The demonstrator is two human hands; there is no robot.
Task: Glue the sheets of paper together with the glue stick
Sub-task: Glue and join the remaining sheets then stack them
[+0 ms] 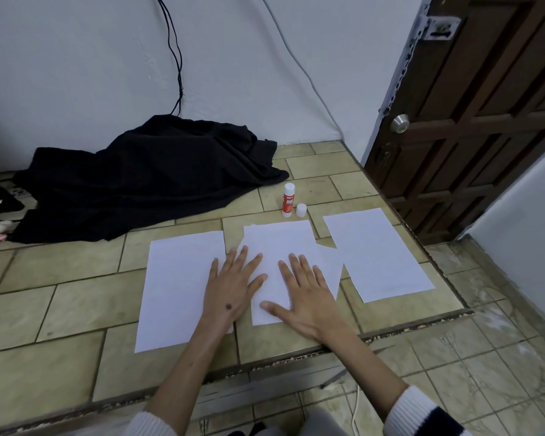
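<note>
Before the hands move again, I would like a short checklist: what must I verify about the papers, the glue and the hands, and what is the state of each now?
1. Both hands flat on the middle sheet: ok; left hand and right hand press it with straight fingers.
2. Middle sheet joined to a sheet under it: cannot tell; a white corner shows at its right edge, glue not visible.
3. Glue stick within reach and upright: ok, just beyond the middle sheet.
4. Glue stick closed: not ok; its cap stands beside it.
5. Left sheet lying flat: ok, though the left hand partly covers its right edge.
6. Right sheet free: ok, no hand on it.
</note>
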